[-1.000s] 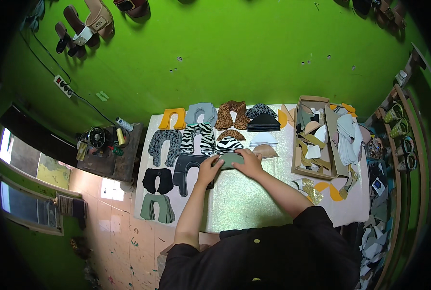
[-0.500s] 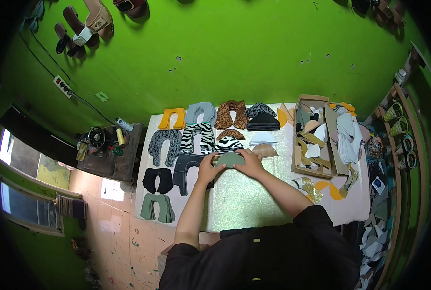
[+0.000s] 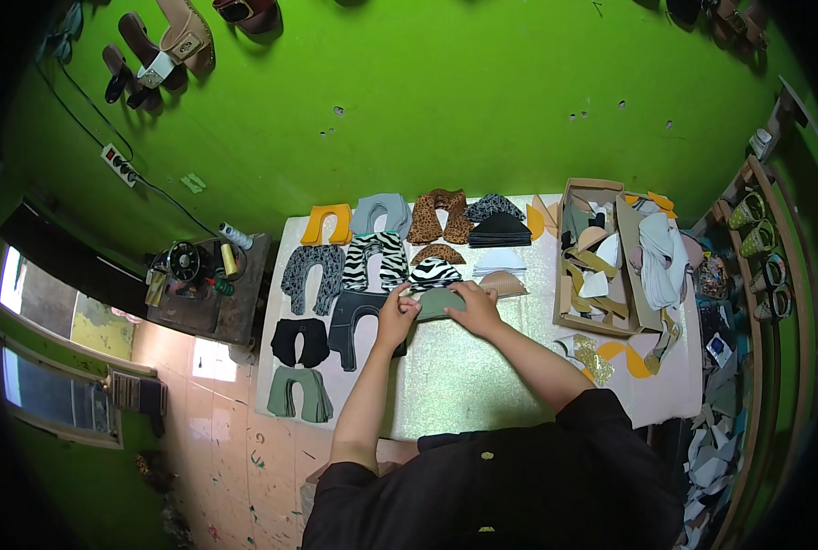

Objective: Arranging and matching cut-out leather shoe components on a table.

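Green half-round stack (image 3: 440,305) between both hands, about midway between the tabletop's (image 3: 469,390) near and far edges, nearer the left edge than the right; cannot tell if it touches the surface. Right hand (image 3: 476,309) closed on its right end, thumb at the front, fingers over the curved top. Left hand (image 3: 397,318) at the left end, thumb and forefinger near each other — whether they pinch the green material is too small to tell. Zebra-print half-rounds (image 3: 435,273) just beyond it, tan half-rounds (image 3: 503,284) beyond the right hand, dark horseshoe-shaped pieces (image 3: 345,335) just left of the left hand. Matching green horseshoe-shaped pieces (image 3: 299,396) lie by the tabletop's near left corner; open cardboard box (image 3: 563,307) toward the far right corner. Handling, by judgement: light, bendable sheet, not fragile; layers likely to slide over one another. Best hold would be at the two end corners — thumbs in front, fingers over the curve, light pressure so the sheets don't buckle.
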Tool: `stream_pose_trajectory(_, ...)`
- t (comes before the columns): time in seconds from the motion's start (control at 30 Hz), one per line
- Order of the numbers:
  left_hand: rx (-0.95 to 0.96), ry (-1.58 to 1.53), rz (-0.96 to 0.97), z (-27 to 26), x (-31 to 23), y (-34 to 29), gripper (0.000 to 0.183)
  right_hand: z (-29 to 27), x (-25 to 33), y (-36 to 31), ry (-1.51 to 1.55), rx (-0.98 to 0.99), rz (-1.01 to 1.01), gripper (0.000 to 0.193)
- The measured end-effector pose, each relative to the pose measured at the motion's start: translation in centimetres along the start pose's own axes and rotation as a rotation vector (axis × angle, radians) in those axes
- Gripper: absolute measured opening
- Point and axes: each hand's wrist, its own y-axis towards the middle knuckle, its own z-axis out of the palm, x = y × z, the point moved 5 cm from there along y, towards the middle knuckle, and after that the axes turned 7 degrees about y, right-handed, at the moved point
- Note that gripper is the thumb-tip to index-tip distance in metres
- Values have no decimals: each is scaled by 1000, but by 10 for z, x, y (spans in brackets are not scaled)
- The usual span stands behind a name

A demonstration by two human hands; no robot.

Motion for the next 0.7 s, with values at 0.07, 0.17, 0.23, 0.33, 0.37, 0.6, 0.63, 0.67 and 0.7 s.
stream_pose_trajectory(0.07,7,-95,-31,1,-3,3,54,0,-2,1,0,-3,4,44)
stream_pose_trajectory(0.17,18,-205,-109,2,-7,3,59,1,-5,1,5,-12,12,45)
stream_pose_trajectory(0.23,23,-220,-156,2,-4,2,62,0,-7,1,9,-19,16,46)
stream_pose_trajectory(0.33,23,-38,-162,-4,15,0,63,-1,-2,0,25,-25,32,47)
stream_pose_trajectory(0.37,22,-24,-163,-4,16,0,63,-4,2,-3,15,-19,-4,47)
stream_pose_trajectory(0.6,36,-80,-213,-5,12,1,67,0,5,-2,10,-60,-81,36)
stream_pose_trajectory(0.63,32,-80,-212,-5,10,-1,67,2,4,-1,11,-59,-85,36)
stream_pose_trajectory(0.67,42,135,-74,-4,-3,-3,71,1,2,0,18,-80,-71,29)
stream_pose_trajectory(0.7,59,347,70,0,-24,-7,75,-1,-2,0,23,-107,-51,23)
